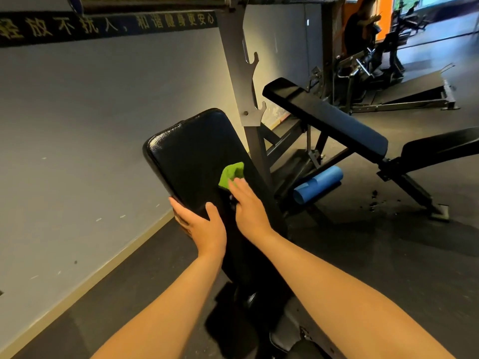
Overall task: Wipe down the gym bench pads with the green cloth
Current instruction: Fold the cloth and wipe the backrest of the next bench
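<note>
Your right hand (250, 211) presses straight, closed-up fingers (237, 187) onto the crumpled green cloth (231, 174), bunched past their tips on the glossy black padded bench pad (189, 151), whose edge your curled left hand (204, 226) grips.

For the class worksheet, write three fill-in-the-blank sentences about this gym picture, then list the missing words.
1. The right hand presses a crumpled ____ cloth onto the glossy black bench pad.
2. The left hand grips the pad's ____ edge.
3. A rolled ____ foam mat lies on the dark floor.
Missing words: green; left; blue.
</note>
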